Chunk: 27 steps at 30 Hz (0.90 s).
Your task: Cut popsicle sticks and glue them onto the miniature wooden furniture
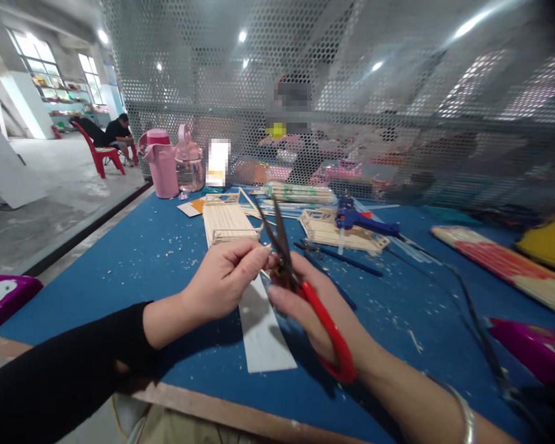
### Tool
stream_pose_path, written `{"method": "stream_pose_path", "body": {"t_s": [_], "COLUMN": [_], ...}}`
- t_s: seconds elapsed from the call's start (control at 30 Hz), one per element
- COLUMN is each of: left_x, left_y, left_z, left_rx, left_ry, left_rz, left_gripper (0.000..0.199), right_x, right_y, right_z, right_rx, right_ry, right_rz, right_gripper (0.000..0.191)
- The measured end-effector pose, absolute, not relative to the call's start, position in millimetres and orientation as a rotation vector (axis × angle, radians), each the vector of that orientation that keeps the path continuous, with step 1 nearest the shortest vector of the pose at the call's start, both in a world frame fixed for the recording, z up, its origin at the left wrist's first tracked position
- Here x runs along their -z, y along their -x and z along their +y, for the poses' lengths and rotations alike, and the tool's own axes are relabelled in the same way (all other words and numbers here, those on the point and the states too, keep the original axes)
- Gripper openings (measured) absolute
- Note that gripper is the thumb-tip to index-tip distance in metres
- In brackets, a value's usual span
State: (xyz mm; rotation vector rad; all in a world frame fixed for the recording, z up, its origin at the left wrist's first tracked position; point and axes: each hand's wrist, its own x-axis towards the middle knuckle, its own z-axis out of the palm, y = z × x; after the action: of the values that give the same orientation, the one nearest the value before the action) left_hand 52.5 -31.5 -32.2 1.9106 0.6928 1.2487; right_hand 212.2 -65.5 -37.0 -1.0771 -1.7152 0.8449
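Note:
My left hand (229, 274) is closed in a pinch on a small pale stick, whose tip (268, 248) shows by the thumb. My right hand (317, 302) holds red-handled scissors (326, 327), with the dark blades slightly apart and pointing up and away. The fingertips of both hands are close together above a white paper strip (266, 333). Behind my left hand lies a panel of pale sticks with a raised frame (226, 219). A second stick piece (346, 234) lies farther right, under a blue glue gun (365, 221).
On the blue table (134, 271) are pink bottles (163, 169), a lit screen (218, 161), bundled sticks (300, 192), blue-handled tools (351, 261), a stick packet (499, 262) and a cable. A perforated metal screen (203, 80) stands behind. A person (119, 135) sits far left.

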Motion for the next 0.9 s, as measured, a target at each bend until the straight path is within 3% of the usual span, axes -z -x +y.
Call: {"method": "stream_pose_path", "body": {"t_s": [0.3,0.4,0.57,0.9], "left_x": [37,43,51,50], "left_y": [-55,-56,-60,-62], "left_z": [-30,-31,-34,-34], "left_rx": [-1.134,-1.208,-1.252,-1.16], "left_ry": [-2.415,-2.248,-1.861,-1.624], "left_rz": [0.644,0.691,0.628,0.639], "left_gripper": [0.023,0.013,0.022,0.02], "right_x": [30,32,34,39], "right_y": [-213,-212,-210,-208], "right_z": [-61,-60,-58,-58], "right_rx": [-1.084,-1.211,-1.346,-1.274], "right_ry": [0.991,0.969,0.939,0.875], "right_rz": [-1.355,-1.21,-1.054,-1.07], "right_gripper": [0.034,0.039,0.044,0.046]}}
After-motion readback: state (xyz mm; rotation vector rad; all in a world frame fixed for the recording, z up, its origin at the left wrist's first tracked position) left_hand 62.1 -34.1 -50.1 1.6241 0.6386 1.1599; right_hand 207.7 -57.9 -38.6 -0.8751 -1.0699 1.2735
